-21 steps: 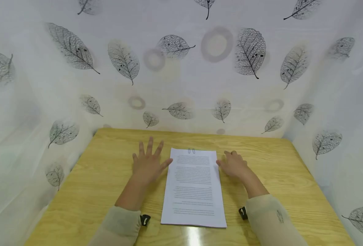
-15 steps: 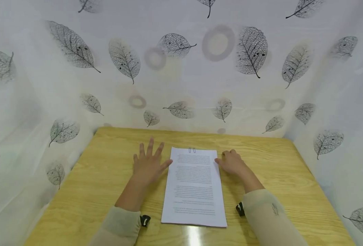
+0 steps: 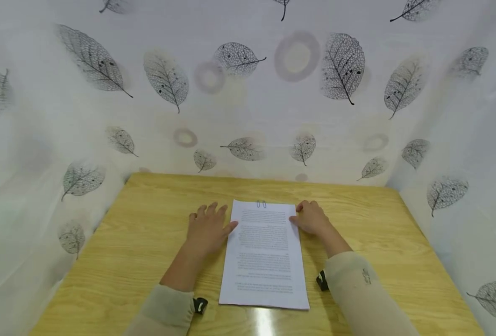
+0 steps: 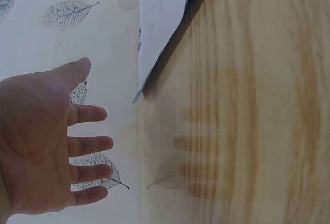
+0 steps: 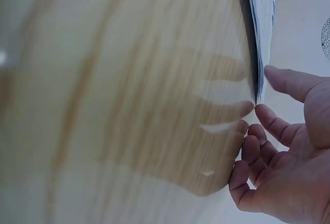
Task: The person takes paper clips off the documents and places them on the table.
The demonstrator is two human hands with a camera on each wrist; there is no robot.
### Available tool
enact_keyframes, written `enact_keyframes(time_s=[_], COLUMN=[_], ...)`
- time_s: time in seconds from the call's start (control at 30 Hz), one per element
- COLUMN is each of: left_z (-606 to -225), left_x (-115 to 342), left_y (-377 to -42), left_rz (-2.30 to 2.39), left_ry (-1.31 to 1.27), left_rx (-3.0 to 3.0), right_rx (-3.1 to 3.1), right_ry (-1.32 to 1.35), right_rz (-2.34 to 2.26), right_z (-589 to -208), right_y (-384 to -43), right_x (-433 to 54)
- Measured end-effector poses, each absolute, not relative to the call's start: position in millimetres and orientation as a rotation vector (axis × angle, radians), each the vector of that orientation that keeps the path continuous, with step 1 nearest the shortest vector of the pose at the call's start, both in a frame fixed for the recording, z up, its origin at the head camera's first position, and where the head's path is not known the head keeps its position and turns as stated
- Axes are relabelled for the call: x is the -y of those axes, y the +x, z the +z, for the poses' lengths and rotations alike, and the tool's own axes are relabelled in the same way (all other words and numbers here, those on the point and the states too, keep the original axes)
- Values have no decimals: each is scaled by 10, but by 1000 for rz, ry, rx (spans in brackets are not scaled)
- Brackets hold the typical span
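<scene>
A stack of printed paper (image 3: 265,261) lies flat on the wooden table, with two paper clips (image 3: 261,204) at its far edge. My left hand (image 3: 206,231) rests beside the stack's left edge, thumb reaching over that edge and fingers spread and slightly bent. In the left wrist view the left hand (image 4: 36,141) holds nothing. At the far right corner is my right hand (image 3: 313,219), its thumb over the sheets. The right wrist view shows the right hand (image 5: 289,157) with curled fingers and the index fingertip against the corner; whether they pinch it is unclear.
The wooden table (image 3: 378,261) ends at a white curtain (image 3: 248,112) printed with leaves, which hangs behind it and along both sides. Black bands with small devices (image 3: 199,305) sit at the wrists by the sleeve cuffs.
My right hand has moved left and slightly away from me to the stack's far right corner. My left fingers have bent from straight. The stack has stayed in place.
</scene>
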State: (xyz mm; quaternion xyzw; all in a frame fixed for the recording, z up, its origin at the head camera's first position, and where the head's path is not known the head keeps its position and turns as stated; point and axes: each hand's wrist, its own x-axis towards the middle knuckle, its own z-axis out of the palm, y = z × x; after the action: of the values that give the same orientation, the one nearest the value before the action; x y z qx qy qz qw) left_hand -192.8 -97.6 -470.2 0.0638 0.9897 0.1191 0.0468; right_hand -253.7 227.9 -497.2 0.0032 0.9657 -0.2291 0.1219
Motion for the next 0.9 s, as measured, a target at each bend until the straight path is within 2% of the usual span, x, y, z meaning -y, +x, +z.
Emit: enact_keyframes(time_s=[0.4, 0.9], left_z=[-4706, -4755], left_x=[869, 866], left_y=[-1948, -1971], left_rz=[304, 335], left_ry=[253, 259], left_rx=[-3034, -2983], right_rx=[-2612, -2536], right_ry=[194, 274], right_rz=[-1037, -1125], right_z=[-4875, -4861], right_y=[-2513, -2540], right_x=[-2285, -2241])
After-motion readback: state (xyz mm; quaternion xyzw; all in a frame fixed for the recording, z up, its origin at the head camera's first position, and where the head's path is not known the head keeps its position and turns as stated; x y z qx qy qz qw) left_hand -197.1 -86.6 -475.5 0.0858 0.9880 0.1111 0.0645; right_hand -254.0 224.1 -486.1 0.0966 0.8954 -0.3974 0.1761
